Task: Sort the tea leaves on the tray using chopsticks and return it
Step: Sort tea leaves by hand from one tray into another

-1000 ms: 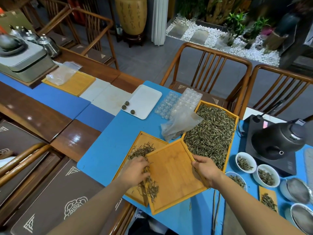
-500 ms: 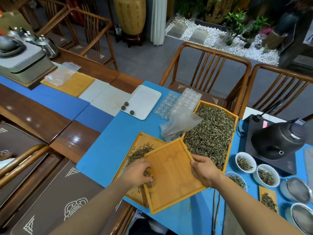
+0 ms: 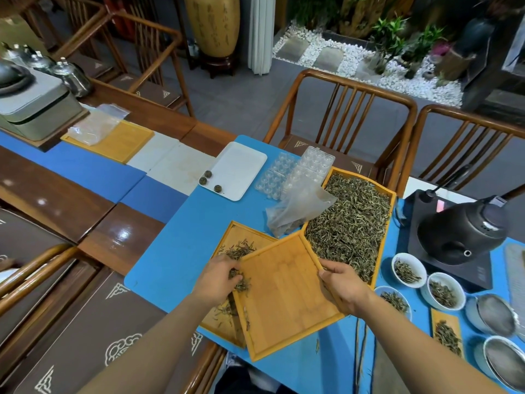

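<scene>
We find the scene evenly lit and moderately bright, with no hard shadows on the blue table mat (image 3: 181, 251). Light falls from overhead: white glare spots sit on the polished dark wood table (image 3: 122, 231) toward nine o'clock. The white pebble bed (image 3: 352, 58) at one o'clock reads brightest; the corner at two o'clock falls into deep shade. The black kettle (image 3: 466, 231) carries only faint sheen. Wide-angle distortion bows the chair (image 3: 352, 115) rails and bends table edges outward near the frame borders. Centre detail is reasonably sharp, the loose tea leaves (image 3: 352, 223) resolving individually; edges look soft and smeared.
</scene>
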